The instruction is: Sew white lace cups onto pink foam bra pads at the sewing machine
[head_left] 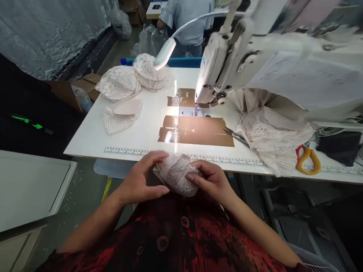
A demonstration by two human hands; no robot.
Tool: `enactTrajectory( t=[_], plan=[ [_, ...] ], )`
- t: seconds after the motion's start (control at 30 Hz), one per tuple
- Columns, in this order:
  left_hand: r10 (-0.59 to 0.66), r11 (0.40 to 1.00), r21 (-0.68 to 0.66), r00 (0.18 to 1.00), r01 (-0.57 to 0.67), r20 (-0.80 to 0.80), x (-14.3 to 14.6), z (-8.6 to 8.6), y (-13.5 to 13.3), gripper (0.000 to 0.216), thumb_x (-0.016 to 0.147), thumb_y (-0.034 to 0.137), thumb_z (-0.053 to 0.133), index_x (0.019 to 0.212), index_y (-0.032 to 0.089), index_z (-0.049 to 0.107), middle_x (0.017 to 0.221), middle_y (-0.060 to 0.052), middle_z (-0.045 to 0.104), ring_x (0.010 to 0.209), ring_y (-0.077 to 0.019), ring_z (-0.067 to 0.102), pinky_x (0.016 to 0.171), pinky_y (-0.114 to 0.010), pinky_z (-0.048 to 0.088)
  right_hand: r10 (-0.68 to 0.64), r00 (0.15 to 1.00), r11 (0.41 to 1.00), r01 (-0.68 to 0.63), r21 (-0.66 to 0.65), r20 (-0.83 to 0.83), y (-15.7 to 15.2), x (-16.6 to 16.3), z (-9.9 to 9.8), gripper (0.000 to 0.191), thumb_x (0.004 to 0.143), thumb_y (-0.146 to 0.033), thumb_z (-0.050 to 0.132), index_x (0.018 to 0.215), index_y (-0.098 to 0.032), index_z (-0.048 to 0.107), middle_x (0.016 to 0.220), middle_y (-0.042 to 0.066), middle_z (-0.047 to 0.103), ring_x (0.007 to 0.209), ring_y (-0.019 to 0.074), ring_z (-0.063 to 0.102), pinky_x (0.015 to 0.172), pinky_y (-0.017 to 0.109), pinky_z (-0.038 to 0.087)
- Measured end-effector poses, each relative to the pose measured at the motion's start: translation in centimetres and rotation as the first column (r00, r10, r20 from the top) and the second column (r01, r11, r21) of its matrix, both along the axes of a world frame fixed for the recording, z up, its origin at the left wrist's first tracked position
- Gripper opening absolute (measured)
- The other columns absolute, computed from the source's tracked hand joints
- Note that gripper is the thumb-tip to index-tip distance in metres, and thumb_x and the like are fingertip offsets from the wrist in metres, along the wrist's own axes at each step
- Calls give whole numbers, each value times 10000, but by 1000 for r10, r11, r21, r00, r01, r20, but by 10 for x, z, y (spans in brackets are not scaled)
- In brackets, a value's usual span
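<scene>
A white lace bra cup (180, 175) is up in front of my body, just off the table's front edge. My right hand (211, 179) pinches its right side, thumb on the lace and fingers behind. At the cup's left is my left hand (143, 177), thumb and fingers spread wide; the fingertips reach its upper left edge, and whether they press on it is unclear. Beyond, on the white table (136, 139), lie a loose lace piece (116, 122) and a smooth beige cup pad (129, 107). Two stacks of lace cups, a left one (119, 83) and a right one (151, 73), sit farther back.
A sewing machine (215, 64) with a lit lamp (165, 53) stands over brown tape (198, 130) on the table. At right are a lace pile (278, 136), pointed metal snips (238, 136) and yellow-handled scissors (308, 160). A printed ruler (124, 152) runs along the front edge. Another person (188, 22) sits beyond.
</scene>
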State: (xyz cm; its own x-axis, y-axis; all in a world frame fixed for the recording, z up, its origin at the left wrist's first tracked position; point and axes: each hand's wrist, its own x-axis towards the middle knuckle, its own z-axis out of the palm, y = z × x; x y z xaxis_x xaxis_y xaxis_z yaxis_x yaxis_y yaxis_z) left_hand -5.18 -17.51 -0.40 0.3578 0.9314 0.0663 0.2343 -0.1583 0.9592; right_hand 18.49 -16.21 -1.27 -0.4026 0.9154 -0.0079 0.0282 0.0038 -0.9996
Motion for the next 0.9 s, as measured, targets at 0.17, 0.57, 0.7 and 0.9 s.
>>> enactTrajectory(
  t=[0.17, 0.57, 0.7, 0.9],
  plan=[
    [-180, 979, -129, 967, 158, -180, 22, 8, 19, 381, 791, 362, 643, 1101, 171, 531, 931, -18, 599, 812, -159, 551, 738, -261, 441, 103, 985, 987, -119, 108, 140, 6, -5, 3, 106, 839, -288, 611, 857, -202, 671, 754, -4, 664, 677, 124, 581, 630, 233, 449],
    [-247, 961, 39, 913, 274, -324, 33, 22, 57, 154, 905, 288, 486, 940, 158, 561, 826, -5, 592, 715, -125, 513, 653, -242, 377, -133, 979, 986, 115, 118, 153, 38, -4, 10, 142, 797, -257, 625, 670, -196, 604, 733, 11, 655, 663, 135, 593, 613, 252, 455],
    [-217, 965, 77, 930, 250, -298, 35, 24, 71, 172, 909, 264, 492, 994, 152, 590, 836, -15, 624, 737, -126, 549, 671, -236, 396, -124, 976, 990, 110, 85, 178, 51, -4, 12, 151, 800, -281, 620, 677, -193, 609, 677, 8, 646, 618, 132, 577, 572, 247, 441],
    [-222, 973, 0, 942, 229, -251, 36, 27, 85, 191, 914, 274, 487, 930, 143, 625, 770, -7, 618, 695, -115, 543, 653, -227, 398, -130, 959, 987, 102, 122, 251, 65, -1, 12, 157, 806, -293, 617, 691, -187, 622, 644, 6, 644, 581, 126, 566, 538, 243, 411]
  ],
)
